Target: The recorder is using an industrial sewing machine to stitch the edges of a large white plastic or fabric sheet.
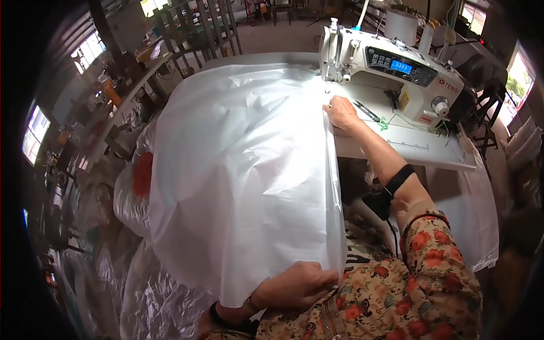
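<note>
A large white woven plastic sheet (238, 170) covers most of the table (419, 153) and drapes over its near edge toward the person's lap, its right border running in a straight folded line from the lap up to the sewing machine. More crumpled clear and white sheeting (141, 283) lies heaped on the floor to the left, with an orange patch showing among it. The white sewing machine (396, 68) stands at the far right of the table, a lit blue display on its front, and the sheet's far corner lies just beside its needle end. White thread cones (401, 25) stand behind the machine. The right hand (341, 113) rests flat on the sheet's right edge near the needle, fingers spread low and pressing the material down rather than closed around it; a black strap (398, 180) wraps the forearm. The left hand (297, 285) is at the near hem, fingers curled narrowly and pinching the sheet's lower corner against the flowered sleeve. A small pair of snips (367, 110) lies on the table just to the right of the right hand, beside loose green thread (385, 123).
</note>
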Demonstrator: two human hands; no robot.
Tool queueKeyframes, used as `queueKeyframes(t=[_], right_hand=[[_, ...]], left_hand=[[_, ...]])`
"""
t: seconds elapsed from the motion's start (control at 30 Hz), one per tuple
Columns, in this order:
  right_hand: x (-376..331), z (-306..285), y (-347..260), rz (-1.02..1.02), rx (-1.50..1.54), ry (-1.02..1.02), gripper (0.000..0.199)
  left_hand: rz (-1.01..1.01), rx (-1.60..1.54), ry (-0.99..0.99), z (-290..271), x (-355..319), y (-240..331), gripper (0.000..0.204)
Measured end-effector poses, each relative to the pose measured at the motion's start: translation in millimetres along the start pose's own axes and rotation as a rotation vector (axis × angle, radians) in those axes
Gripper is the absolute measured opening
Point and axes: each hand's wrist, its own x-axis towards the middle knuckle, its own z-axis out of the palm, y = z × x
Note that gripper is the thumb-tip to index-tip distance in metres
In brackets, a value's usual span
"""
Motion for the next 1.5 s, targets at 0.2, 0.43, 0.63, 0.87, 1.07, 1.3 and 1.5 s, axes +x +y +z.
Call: queueKeyframes(t=[0.2, 0.43, 0.63, 0.87, 1.07, 1.3, 1.5], right_hand=[[27, 3, -4, -0.027, -0.156, -0.021, 0.023], [-4, 7, -16, -0.033, -0.198, 0.087, 0.018], [-81, 2, -21, -0.099, -0.213, 0.008, 0.022], [-117, -3, -36, -0.141, -0.413, -0.092, 0.047], [-105, -6, -39, -0.100, -0.381, -0.092, 0.031], [-56, 2, -25, -0.231, -0.380, 0.018, 0.014], [-15, 8, -33, -0.195, -0.398, -0.110, 0.018]], left_hand=[[-0.009, -0.045, -0.037, -2, 5, 2, 0.013], [0.059, -0.134, -0.050, 3, 18, -6, 0.015], [0.050, -0.221, -0.109, 2, 19, -20, 0.014], [0.046, -0.327, -0.140, -7, 20, -27, 0.013], [0.053, -0.272, -0.084, -13, 22, -34, 0.013], [-0.018, 0.100, 0.041, -25, 34, -45, 0.013], [-0.024, 0.302, 0.143, -34, 57, -53, 0.014]])
